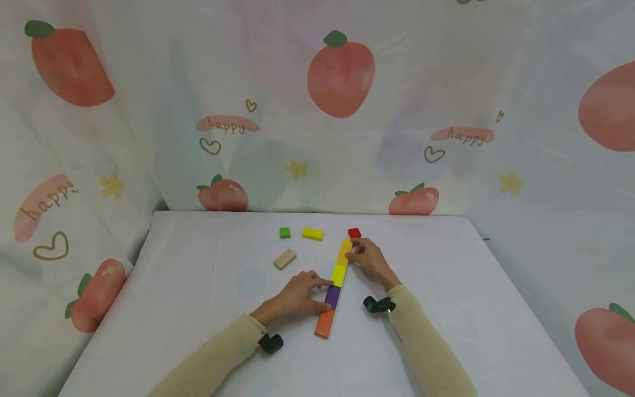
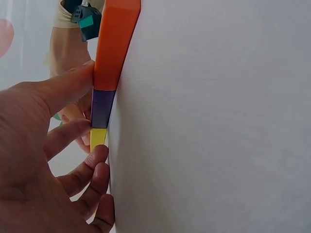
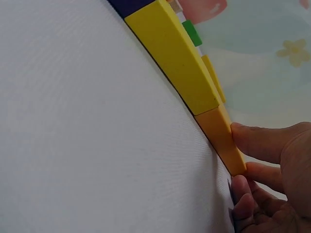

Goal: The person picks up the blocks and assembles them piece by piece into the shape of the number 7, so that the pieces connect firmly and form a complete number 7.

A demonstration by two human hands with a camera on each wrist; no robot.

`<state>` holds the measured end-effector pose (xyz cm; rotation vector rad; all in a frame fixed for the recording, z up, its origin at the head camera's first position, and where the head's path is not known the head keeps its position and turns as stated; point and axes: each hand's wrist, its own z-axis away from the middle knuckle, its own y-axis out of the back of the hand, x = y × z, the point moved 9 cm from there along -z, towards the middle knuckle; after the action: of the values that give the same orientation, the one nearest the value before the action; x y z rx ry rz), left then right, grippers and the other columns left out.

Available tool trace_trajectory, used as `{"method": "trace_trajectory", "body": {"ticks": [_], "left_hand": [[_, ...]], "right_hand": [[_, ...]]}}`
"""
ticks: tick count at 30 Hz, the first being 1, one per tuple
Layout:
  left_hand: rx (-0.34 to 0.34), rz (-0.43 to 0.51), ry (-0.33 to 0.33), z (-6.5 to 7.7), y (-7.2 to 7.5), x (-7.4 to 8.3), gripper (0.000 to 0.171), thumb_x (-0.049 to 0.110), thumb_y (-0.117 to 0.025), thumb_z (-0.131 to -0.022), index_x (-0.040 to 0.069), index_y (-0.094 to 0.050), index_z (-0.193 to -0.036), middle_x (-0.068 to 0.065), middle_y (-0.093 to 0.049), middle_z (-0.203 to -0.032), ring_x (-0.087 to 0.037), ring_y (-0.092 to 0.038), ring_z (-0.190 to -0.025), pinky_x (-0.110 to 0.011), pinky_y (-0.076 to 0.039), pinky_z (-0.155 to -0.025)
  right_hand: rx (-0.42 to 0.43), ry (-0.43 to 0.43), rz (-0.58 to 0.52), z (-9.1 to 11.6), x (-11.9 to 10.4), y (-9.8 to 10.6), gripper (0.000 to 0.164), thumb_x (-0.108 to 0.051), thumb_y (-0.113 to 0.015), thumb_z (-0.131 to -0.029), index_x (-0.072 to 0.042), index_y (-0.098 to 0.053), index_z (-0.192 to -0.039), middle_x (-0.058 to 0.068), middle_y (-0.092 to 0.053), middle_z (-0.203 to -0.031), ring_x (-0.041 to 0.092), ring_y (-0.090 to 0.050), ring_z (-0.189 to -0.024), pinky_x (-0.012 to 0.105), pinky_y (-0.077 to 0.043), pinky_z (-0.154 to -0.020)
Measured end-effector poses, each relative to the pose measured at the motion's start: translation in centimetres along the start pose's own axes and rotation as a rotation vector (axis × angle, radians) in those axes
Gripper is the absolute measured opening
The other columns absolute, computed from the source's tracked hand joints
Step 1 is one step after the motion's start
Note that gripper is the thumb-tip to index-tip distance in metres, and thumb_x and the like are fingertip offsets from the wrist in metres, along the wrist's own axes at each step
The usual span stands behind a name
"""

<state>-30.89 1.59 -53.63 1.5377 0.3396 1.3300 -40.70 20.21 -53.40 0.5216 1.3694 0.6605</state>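
Observation:
A straight row of blocks stands on the table: an orange block, a purple block, a yellow block and a light-orange block at the far end. My left hand touches the row's left side. Its thumb lies by the orange-purple joint and its index finger by the purple-yellow one; the other fingers bend loosely along the row in the left wrist view. On the opposite side, my right hand rests its thumb against the light-orange block's long side, with the index fingertip at its far corner.
Behind the row lie a small green block, a yellow block and a small red block, the red one just past the right fingertips. A plain wooden block sits to the left. Patterned cloth encloses the table.

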Motion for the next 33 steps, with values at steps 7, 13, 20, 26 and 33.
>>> {"method": "trace_trajectory", "body": {"ticks": [7,13,20,26,33], "left_hand": [[0.009,-0.012,-0.008,0.40,0.13,0.33,0.059,0.054,-0.075,-0.080,0.034,-0.060,-0.134,0.003,-0.056,-0.123,-0.017,-0.048,-0.115,-0.040,-0.042,-0.099],[0.024,-0.035,-0.019,0.66,-0.14,0.35,0.060,0.055,-0.076,-0.079,0.035,-0.060,-0.133,0.003,-0.056,-0.124,-0.018,-0.049,-0.117,-0.041,-0.042,-0.100],[0.014,-0.052,-0.016,0.82,-0.18,0.42,0.063,0.056,-0.075,-0.079,0.036,-0.057,-0.136,0.003,-0.055,-0.126,-0.018,-0.048,-0.117,-0.041,-0.042,-0.100],[0.000,-0.079,-0.012,0.96,-0.07,0.63,0.064,0.056,-0.075,-0.080,0.037,-0.055,-0.138,0.002,-0.055,-0.126,-0.018,-0.047,-0.117,-0.041,-0.042,-0.101],[-0.003,-0.102,-0.031,0.93,0.00,0.86,0.064,0.056,-0.074,-0.081,0.037,-0.054,-0.139,0.002,-0.055,-0.124,-0.017,-0.047,-0.115,-0.039,-0.042,-0.099]], "right_hand": [[-0.006,0.013,0.001,0.25,-0.10,-0.10,0.056,-0.029,-0.071,-0.090,-0.015,-0.052,-0.141,0.013,-0.057,-0.126,0.028,-0.052,-0.110,0.043,-0.046,-0.098],[-0.015,0.016,0.010,0.50,-0.13,-0.27,0.056,-0.029,-0.071,-0.090,-0.013,-0.052,-0.141,0.012,-0.058,-0.123,0.028,-0.051,-0.110,0.043,-0.045,-0.099],[-0.016,0.026,0.007,0.69,-0.23,-0.37,0.055,-0.029,-0.072,-0.089,-0.014,-0.053,-0.139,0.012,-0.058,-0.124,0.028,-0.051,-0.112,0.044,-0.045,-0.100],[-0.016,0.037,0.027,0.52,-0.16,-0.51,0.055,-0.030,-0.072,-0.089,-0.014,-0.053,-0.139,0.011,-0.058,-0.123,0.027,-0.052,-0.111,0.043,-0.045,-0.099],[-0.011,0.030,0.029,0.41,0.06,-0.44,0.056,-0.030,-0.072,-0.089,-0.014,-0.054,-0.139,0.011,-0.058,-0.124,0.028,-0.052,-0.111,0.043,-0.046,-0.099]]}}
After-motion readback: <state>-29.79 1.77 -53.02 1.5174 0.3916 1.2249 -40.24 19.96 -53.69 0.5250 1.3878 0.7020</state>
